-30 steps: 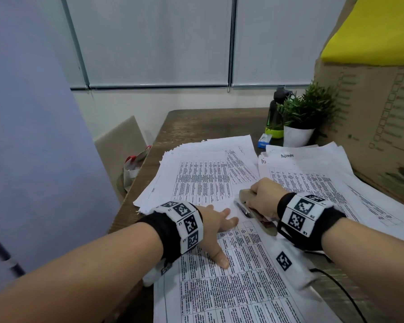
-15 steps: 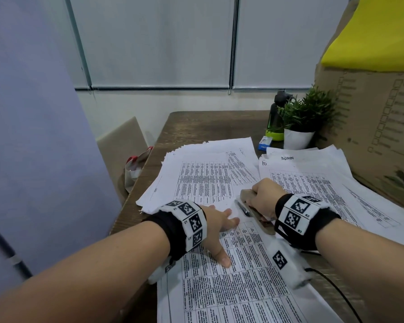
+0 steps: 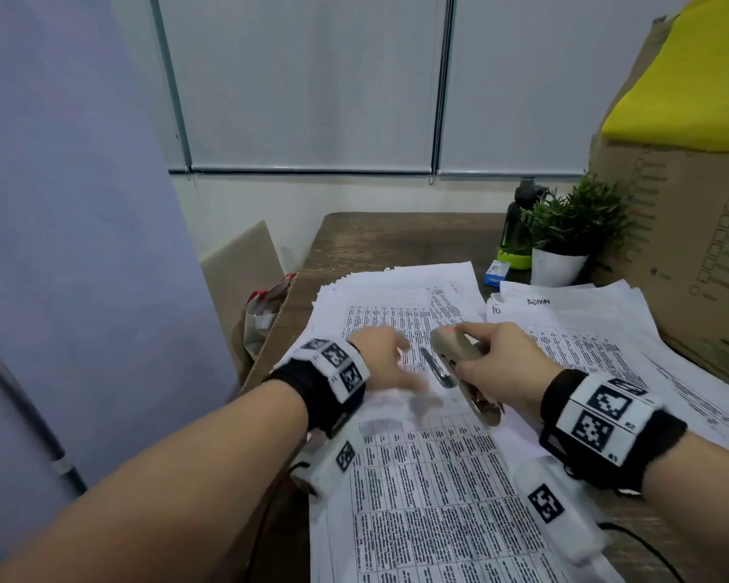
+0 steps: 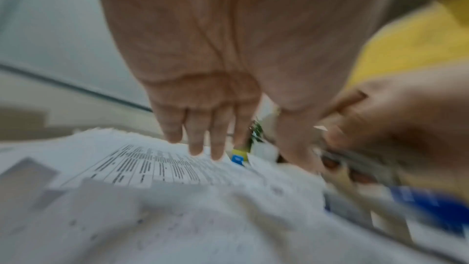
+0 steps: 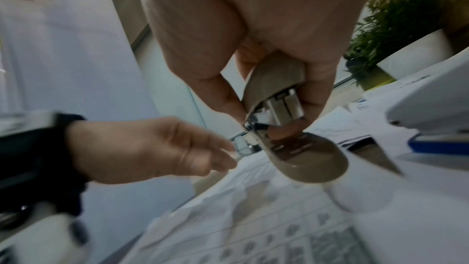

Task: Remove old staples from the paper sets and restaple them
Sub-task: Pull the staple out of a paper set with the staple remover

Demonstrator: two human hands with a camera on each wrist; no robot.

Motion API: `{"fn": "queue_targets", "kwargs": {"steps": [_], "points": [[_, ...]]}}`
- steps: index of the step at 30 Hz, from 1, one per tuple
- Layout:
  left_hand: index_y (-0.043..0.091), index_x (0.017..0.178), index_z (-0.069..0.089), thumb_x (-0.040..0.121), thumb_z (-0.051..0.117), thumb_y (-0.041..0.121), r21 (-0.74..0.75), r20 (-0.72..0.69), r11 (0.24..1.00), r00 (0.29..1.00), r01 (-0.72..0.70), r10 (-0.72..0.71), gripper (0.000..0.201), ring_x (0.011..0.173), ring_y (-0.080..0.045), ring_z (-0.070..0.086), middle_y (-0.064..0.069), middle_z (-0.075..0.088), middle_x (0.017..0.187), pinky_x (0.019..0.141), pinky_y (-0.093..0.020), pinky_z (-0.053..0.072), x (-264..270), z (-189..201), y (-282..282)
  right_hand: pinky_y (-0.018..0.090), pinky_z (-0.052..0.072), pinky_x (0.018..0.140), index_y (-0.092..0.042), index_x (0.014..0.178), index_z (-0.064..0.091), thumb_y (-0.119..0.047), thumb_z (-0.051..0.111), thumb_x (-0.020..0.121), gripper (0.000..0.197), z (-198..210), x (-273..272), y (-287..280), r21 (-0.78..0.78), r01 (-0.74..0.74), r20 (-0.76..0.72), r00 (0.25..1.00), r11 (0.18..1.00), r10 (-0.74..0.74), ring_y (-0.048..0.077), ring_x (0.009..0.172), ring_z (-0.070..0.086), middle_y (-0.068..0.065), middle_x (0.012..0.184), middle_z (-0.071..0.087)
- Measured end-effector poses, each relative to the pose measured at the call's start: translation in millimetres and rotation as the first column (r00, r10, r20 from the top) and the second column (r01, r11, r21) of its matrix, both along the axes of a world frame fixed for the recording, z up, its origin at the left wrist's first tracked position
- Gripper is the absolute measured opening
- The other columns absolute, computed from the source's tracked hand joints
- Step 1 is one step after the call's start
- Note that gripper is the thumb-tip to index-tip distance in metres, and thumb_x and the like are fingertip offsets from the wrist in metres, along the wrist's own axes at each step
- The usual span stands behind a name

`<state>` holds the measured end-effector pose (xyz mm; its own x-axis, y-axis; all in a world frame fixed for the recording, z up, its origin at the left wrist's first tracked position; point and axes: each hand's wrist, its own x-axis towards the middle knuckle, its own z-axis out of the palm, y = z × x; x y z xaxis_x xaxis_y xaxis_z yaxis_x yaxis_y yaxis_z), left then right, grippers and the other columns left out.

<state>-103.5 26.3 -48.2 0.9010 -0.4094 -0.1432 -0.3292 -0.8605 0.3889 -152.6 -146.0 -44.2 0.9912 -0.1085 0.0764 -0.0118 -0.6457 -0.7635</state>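
My right hand (image 3: 495,357) grips a beige stapler (image 3: 455,347) just above the printed paper set (image 3: 438,498) in front of me. In the right wrist view the stapler (image 5: 279,111) hangs tilted with its metal jaw parted, fingers and thumb curled round it. My left hand (image 3: 390,363) hovers blurred just left of the stapler's metal arm. Seen from the left wrist, its fingers (image 4: 203,138) are straight above the paper and hold nothing. A fanned paper stack (image 3: 396,300) lies behind the hands, and another stack (image 3: 598,330) to the right.
At the back right stand a potted plant (image 3: 565,241), a dark bottle (image 3: 516,225) and a small blue box (image 3: 497,273). A large cardboard box (image 3: 682,246) walls the right side. A chair with a bag (image 3: 266,309) sits off the table's left edge.
My left hand has lifted off the paper and moved toward the stapler. My right hand has raised the stapler off the paper set.
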Motion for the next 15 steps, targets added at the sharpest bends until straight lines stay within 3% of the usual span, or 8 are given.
{"fn": "queue_targets", "kwargs": {"steps": [2,4,6,8,10,12,15], "points": [[0.018,0.137,0.049,0.072,0.083,0.049,-0.219,-0.051,0.961,0.986,-0.169,0.162,0.08,0.104,-0.018,0.067,-0.002,0.069,0.117,0.096,-0.037,0.052,8.1,5.3,11.9,0.035,0.055,0.071,-0.019,0.111,0.066,-0.009,0.059,0.084,0.03,4.2,-7.3,10.9,0.047,-0.028,0.053,0.998,0.999,0.026,0.027,0.08,0.067,0.007,0.086,0.069],[0.014,0.129,0.049,0.072,0.087,0.032,-0.399,-0.203,0.884,0.964,-0.242,0.172,0.07,0.079,-0.02,0.071,-0.009,0.073,0.095,0.08,-0.036,0.059,4.7,7.0,20.9,0.032,0.052,0.072,-0.02,0.118,0.064,-0.01,0.06,0.085,0.035,9.7,-11.5,25.4,0.05,-0.067,0.121,0.991,0.996,0.061,0.021,0.079,0.064,-0.001,0.084,0.065],[0.005,0.116,0.054,0.074,0.085,0.013,-0.507,-0.255,0.812,0.95,-0.289,0.179,0.053,0.064,-0.022,0.069,-0.016,0.071,0.081,0.068,-0.034,0.061,-5.7,8.1,29.5,0.032,0.05,0.065,-0.018,0.113,0.065,-0.01,0.058,0.087,0.028,14.2,-13.1,43.1,0.094,-0.132,0.152,0.981,0.987,0.117,0.021,0.067,0.06,0.0,0.075,0.062],[-0.001,0.096,0.06,0.073,0.082,-0.001,-0.588,-0.262,0.736,0.94,-0.336,0.22,0.032,0.058,-0.023,0.068,-0.021,0.068,0.073,0.064,-0.034,0.06,-17.0,8.9,41.4,0.024,0.042,0.047,-0.019,0.097,0.064,-0.013,0.053,0.091,0.014,13.6,-11.9,61.9,0.072,-0.215,0.177,0.964,0.974,0.2,0.017,0.047,0.047,0.003,0.066,0.056],[0.0,0.078,0.06,0.073,0.077,-0.008,-0.621,-0.292,0.673,0.915,-0.402,0.278,0.019,0.063,-0.027,0.069,-0.023,0.068,0.072,0.062,-0.033,0.061,-24.3,9.1,57.4,0.013,0.032,0.038,-0.018,0.094,0.059,-0.012,0.051,0.089,0.011,12.1,-10.9,81.5,-0.048,-0.277,0.199,0.939,0.96,0.281,0.011,0.045,0.038,0.003,0.066,0.053],[0.001,0.069,0.056,0.079,0.07,-0.013,-0.644,-0.349,0.601,0.881,-0.473,0.32,0.021,0.062,-0.03,0.067,-0.023,0.065,0.069,0.053,-0.03,0.06,-31.7,8.6,74.5,0.012,0.031,0.039,-0.021,0.088,0.052,-0.005,0.052,0.084,0.016,11.0,-11.5,102.7,-0.167,-0.328,0.197,0.913,0.93,0.357,0.01,0.052,0.036,0.003,0.071,0.047],[-0.001,0.068,0.056,0.084,0.059,-0.017,-0.662,-0.373,0.542,0.855,-0.517,0.36,0.023,0.046,-0.022,0.062,-0.017,0.06,0.061,0.041,-0.027,0.054,-44.3,4.6,98.5,0.015,0.023,0.046,-0.029,0.079,0.041,-0.004,0.051,0.083,0.027,4.6,-11.8,136.6,-0.318,-0.362,0.173,0.887,0.877,0.428,0.016,0.062,0.034,0.005,0.074,0.039]]}}
